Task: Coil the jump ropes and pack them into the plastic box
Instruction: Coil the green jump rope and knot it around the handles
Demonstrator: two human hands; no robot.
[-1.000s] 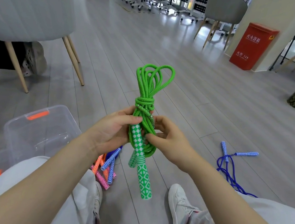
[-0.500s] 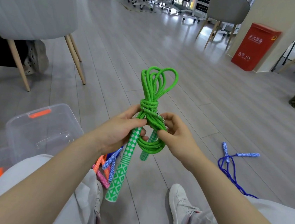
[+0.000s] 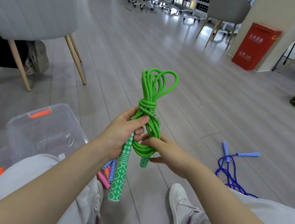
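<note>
One green jump rope (image 3: 151, 95), coiled; one blue jump rope (image 3: 228, 169); one clear plastic box (image 3: 36, 126); one red cabinet (image 3: 254, 46); two hands.

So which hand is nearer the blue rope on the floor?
Right. The right hand is at the green rope's lower loops, on the blue rope's side; the left hand, gripping the green bundle, is farther away.
</note>
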